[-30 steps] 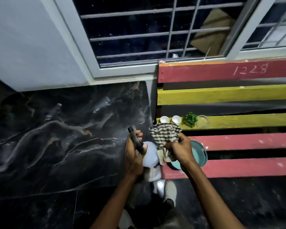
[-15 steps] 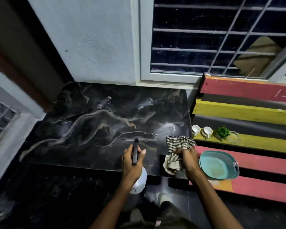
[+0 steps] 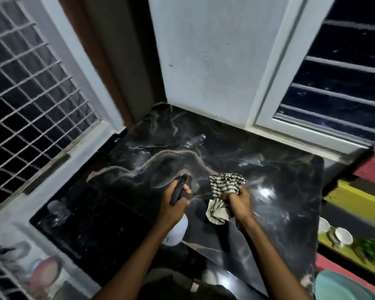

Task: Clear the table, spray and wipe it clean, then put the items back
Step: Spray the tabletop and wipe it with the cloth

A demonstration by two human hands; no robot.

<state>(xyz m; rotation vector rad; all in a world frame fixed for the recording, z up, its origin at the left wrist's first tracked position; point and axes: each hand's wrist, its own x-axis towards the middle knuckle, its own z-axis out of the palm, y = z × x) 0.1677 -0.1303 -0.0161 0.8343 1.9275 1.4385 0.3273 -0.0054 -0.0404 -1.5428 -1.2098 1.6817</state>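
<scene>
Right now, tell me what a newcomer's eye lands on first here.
The two hands over the near half of the black marble table: the left hand grips a spray bottle, the right hand bunches a striped cloth. At the right edge, a bench painted in bright stripes holds white cups, a green plant and a teal tray.

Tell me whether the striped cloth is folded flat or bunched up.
Bunched up. The right hand grips the striped cloth at its middle, so crumpled ends stick out above and below the fist over the black table.
</scene>
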